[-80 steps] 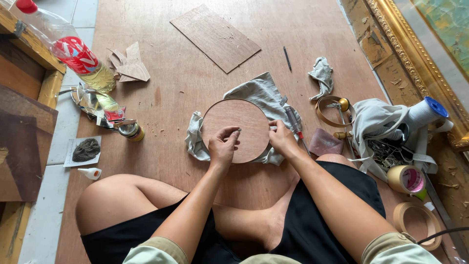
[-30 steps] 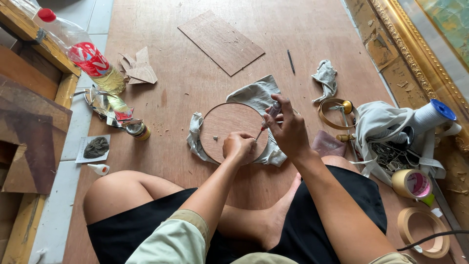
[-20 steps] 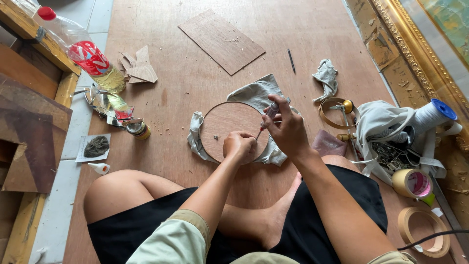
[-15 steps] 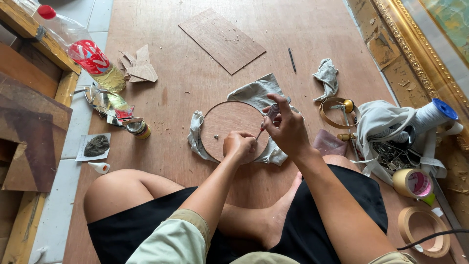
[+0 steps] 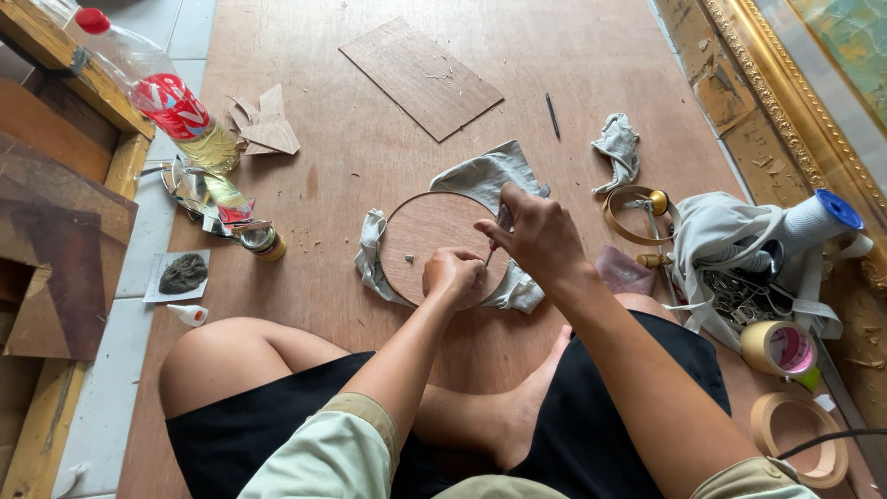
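A round wooden disc (image 5: 427, 242) lies on a grey cloth (image 5: 485, 176) spread on the plywood floor. My left hand (image 5: 452, 275) is closed in a fist on the disc's near edge, pressing it down. Just right of it, my right hand (image 5: 536, 233) pinches a thin tool (image 5: 493, 248), its tip pointing down at the disc close to my left fingers. What the tip touches is hidden by the hands. A tiny dark speck lies on the disc's bare face.
A plastic bottle (image 5: 171, 102) with yellow liquid, a small jar (image 5: 263, 243) and foil scraps lie left. A plywood rectangle (image 5: 420, 76) and pencil (image 5: 552, 115) lie ahead. Right: brass hoop (image 5: 636, 214), grey bag (image 5: 730, 242), thread spool (image 5: 820, 218), tape rolls (image 5: 778, 348). A gilded frame (image 5: 785, 92) borders the right.
Earlier both hands lay flat on the disc's near edge. Since then the right hand has lifted and taken a pinch on the thin tool, and the left has curled into a fist on the disc.
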